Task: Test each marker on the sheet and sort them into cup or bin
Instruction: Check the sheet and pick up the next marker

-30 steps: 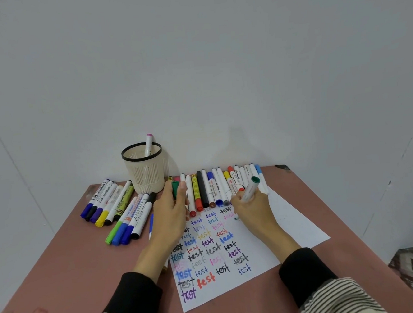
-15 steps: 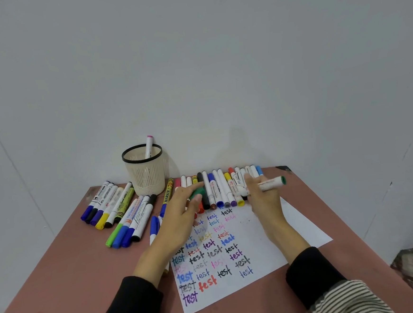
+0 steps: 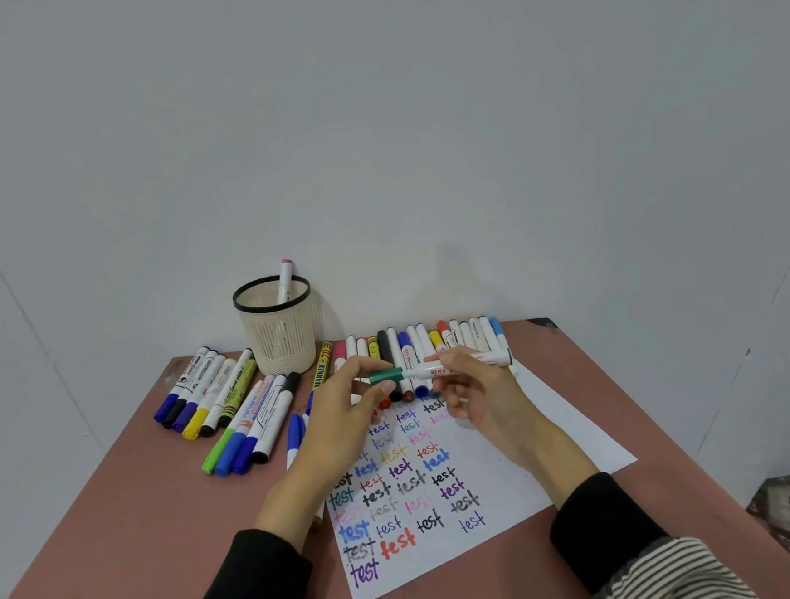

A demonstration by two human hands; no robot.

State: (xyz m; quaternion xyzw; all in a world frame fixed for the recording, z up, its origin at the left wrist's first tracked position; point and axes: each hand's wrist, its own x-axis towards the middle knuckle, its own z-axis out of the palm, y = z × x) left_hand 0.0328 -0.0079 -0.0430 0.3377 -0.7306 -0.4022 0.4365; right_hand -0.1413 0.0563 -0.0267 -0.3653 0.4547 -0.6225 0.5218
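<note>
Above the white paper sheet (image 3: pixel 550 433), the left hand (image 3: pixel 341 426) pinches a green cap (image 3: pixel 386 376); the right hand (image 3: pixel 481 399) grips the white-barrelled marker (image 3: pixel 455 365).

matt reddish-brown bench (image 3: pixel 118 533), scuffed; smooth white paper sheet (image 3: pixel 569 432); ribbed cream plastic cup (image 3: pixel 279 341), glossy black rim; shiny plastic markers (image 3: pixel 230 397).

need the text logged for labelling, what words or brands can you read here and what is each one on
"test": handwritten many times in many colours on the white sheet.
"BEIFA": on the green-capped marker both hands hold.
"MARKER": on the yellow and black marker beside the cup.
Print on the other marker barrels: too small or blurred.
</note>
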